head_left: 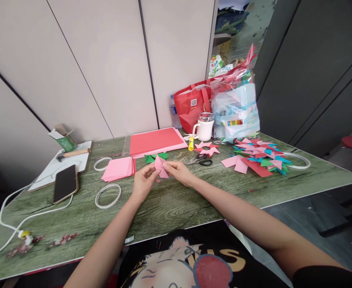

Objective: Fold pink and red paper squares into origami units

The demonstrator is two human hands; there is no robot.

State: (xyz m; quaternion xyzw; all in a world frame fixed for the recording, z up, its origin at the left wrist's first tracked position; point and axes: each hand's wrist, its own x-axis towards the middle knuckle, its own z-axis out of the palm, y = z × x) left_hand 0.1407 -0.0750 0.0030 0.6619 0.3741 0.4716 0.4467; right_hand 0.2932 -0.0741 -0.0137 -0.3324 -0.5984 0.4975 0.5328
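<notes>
A small folded piece of pink paper (pixel 161 167) is held over the table between my two hands. My left hand (pixel 145 178) pinches its left side with thumb and fingers. On its right side, my right hand (pixel 177 172) grips the paper the same way. Just behind it lies a green folded paper (pixel 151 158), partly covered by the pink one. To the left is a stack of pink paper squares (pixel 118 168). Black-handled scissors (pixel 205 160) lie to the right, their blades partly hidden by my right hand.
Red and pink sheets (pixel 157 141), a yellow glue stick (pixel 191 143), a white mug (pixel 205 127) and a red bag (pixel 190 104) stand behind. Folded paper pieces (pixel 256 154) are heaped at right. Tape rolls (pixel 97 200), a phone (pixel 65 185), a hammer (pixel 75 152) and a white cable (pixel 9 226) lie left.
</notes>
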